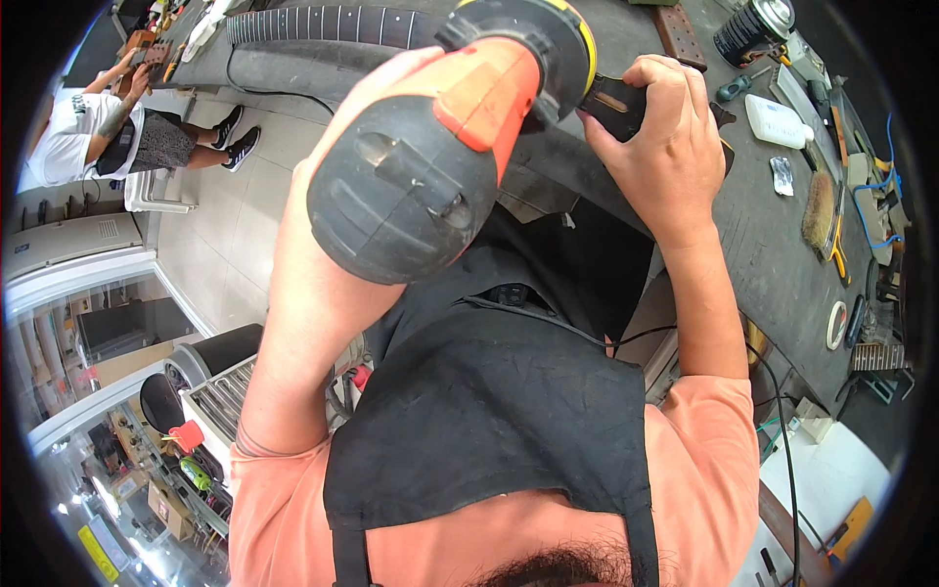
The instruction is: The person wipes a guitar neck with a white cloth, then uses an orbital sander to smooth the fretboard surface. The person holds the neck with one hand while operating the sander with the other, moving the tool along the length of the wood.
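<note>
My left hand [377, 83] holds a large orange and black power sander [406, 181], its fingers mostly hidden behind the tool's body. A round black pad with a yellow rim [584, 44] sits at the sander's far end, close beside a dark piece like a guitar headstock [618, 106]. My right hand [670, 142] grips that piece, fingers curled over its top and thumb along its near side. A fretted guitar neck [328, 24] stretches left along the bench behind the sander. Whether it joins the headstock is hidden by the tool.
On the dark bench [753, 230] at right are a spray can [748, 34], a white bottle [778, 122], a brush [818, 215] and a tape roll [835, 325]. A black cable [778, 391] hangs beside my right arm. Another person [108, 132] works at far left.
</note>
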`<state>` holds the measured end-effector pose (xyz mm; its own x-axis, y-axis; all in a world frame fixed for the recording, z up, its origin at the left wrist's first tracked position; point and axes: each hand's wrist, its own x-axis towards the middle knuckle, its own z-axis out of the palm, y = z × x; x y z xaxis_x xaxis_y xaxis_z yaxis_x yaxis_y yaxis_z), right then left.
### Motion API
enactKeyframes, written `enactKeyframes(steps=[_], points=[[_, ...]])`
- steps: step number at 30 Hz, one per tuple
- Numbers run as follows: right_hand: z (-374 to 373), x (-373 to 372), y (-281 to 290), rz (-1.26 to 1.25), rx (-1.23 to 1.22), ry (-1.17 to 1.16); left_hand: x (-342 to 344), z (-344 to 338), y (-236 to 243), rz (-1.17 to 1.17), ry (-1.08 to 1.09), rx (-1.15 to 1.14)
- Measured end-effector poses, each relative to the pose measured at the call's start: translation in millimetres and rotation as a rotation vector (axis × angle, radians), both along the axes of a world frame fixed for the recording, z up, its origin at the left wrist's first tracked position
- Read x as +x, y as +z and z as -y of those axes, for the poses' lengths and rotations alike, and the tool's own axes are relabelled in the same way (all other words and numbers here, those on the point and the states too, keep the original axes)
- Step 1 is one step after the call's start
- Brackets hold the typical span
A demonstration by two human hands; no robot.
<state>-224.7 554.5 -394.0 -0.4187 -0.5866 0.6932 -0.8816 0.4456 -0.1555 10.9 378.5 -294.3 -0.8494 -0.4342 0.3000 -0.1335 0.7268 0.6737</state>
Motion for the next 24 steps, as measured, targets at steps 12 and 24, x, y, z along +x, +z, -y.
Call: enactKeyframes(steps=[12, 24], points=[[0.1, -0.5, -1.2, 0.005, -0.001, 0.013, -3.0, 4.5, -9.7, -0.066, -0.005, -0.002], [2.4, -0.8, -1.3, 0.098, 0.004, -0.059, 8.9, 15.7, -30.0, -0.061, 0.038, 0.016]])
